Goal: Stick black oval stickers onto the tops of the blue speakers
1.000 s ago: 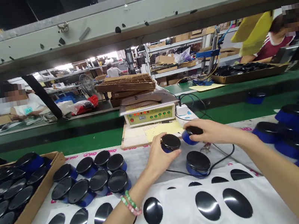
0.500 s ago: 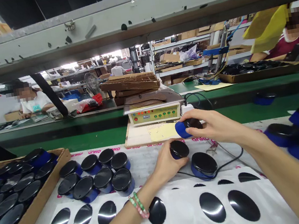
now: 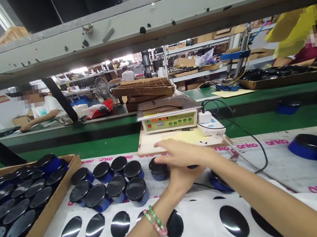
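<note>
My right hand (image 3: 182, 153) reaches across over my left hand, its fingers spread beside a round black-topped blue piece (image 3: 158, 169) that stands on the table. Beneath it, my left hand (image 3: 183, 178) is wrapped round another black-topped piece (image 3: 192, 166), mostly hidden by the right hand. A further blue piece (image 3: 220, 181) sits partly behind my right forearm. Left of my hands stands a group of several black-topped blue pieces (image 3: 117, 187). In front lies a white sheet (image 3: 201, 224) with black ovals (image 3: 234, 221).
A cardboard tray (image 3: 66, 181) full of black-topped pieces is at the left. More blue pieces (image 3: 309, 146) are stacked at the right. Behind stand a control box (image 3: 171, 122), a power strip (image 3: 211, 126) and a black cable (image 3: 247, 132). A shelf beam (image 3: 132, 26) crosses above.
My right hand has moved left over my left hand. The piece it held now stands on the table, and its fingers have come apart. The view has shifted slightly.
</note>
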Tool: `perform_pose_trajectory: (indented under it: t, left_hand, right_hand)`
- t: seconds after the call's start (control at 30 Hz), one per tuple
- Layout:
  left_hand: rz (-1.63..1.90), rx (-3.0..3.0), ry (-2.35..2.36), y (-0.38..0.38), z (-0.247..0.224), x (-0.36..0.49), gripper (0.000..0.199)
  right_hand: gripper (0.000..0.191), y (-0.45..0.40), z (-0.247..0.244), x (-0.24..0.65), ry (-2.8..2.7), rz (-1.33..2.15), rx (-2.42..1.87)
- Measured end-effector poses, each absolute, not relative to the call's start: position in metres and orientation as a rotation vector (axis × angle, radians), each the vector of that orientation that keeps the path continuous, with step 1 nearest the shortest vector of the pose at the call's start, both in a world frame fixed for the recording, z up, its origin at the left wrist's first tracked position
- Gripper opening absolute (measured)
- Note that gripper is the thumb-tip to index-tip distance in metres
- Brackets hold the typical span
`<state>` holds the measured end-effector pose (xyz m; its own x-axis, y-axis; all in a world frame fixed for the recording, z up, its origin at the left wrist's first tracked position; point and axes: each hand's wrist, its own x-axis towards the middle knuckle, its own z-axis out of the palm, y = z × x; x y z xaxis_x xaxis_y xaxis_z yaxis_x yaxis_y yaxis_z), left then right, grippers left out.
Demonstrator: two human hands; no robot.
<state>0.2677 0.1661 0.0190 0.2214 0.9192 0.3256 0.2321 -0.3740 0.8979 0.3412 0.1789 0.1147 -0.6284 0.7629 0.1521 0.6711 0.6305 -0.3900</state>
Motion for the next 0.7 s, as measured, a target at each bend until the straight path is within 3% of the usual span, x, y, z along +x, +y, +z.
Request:
perform_pose_trajectory:
  t: [0.1,0.27,0.47,0.6,0.7]
  left_hand:
    - [1.216,1.673,1.089,0.163,0.026,0.265,0.085]
    - [1.151,1.628,1.064,0.159,0.035,0.265,0.098]
    - [1.046,1.738,1.055,0.154,0.058,0.257,0.084]
    - [0.992,1.923,1.123,0.150,0.072,0.252,0.081]
    - [0.965,2.073,1.211,0.155,0.082,0.249,0.080]
  right_hand:
    - [0.033,0.175,0.126,0.385,-2.564,0.474,-1.202]
    - [0.029,0.163,0.124,0.420,-2.482,0.543,-1.321]
    - [0.036,0.155,0.122,0.422,-2.390,0.682,-1.187]
    - [0.036,0.154,0.118,0.420,-2.306,0.574,-1.173]
    - [0.047,0.156,0.115,0.425,-2.279,0.530,-1.172]
